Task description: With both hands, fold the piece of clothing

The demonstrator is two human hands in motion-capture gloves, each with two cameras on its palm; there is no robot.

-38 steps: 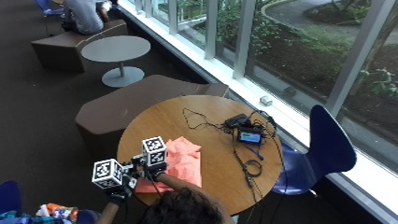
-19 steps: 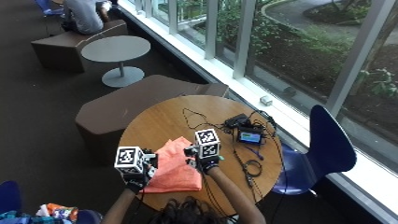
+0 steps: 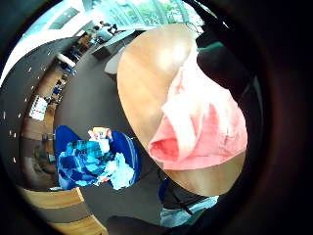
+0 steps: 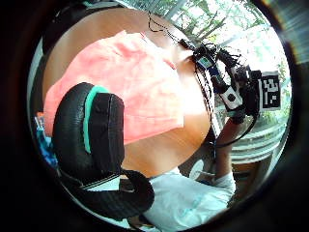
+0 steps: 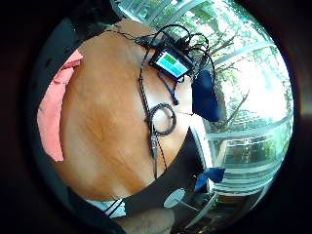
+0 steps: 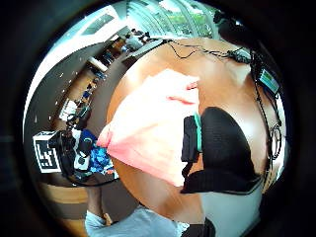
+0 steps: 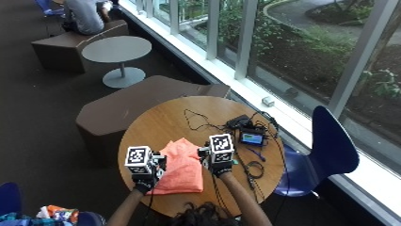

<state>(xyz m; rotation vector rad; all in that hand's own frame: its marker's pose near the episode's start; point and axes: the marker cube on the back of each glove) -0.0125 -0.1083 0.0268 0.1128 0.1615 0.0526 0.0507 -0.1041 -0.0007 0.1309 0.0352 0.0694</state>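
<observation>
Both hands' fingers hidden beside garment (image 7: 180, 170)

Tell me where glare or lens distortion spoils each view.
Outside view: even daylight, no glare on the salmon-pink garment. Left little finger side palm view: the round wooden table bulges, and its far part is washed pale. Right little finger side palm view: the windows are blown out white.

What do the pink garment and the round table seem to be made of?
The garment looks like thin, soft woven or knit fabric with a matte finish: it lies in limp folds and creases. The exact fibre cannot be told. The table seems to be wood or wood veneer with a smooth, slightly glossy finish: it shows warm brown grain streaks and reflects window light.
</observation>
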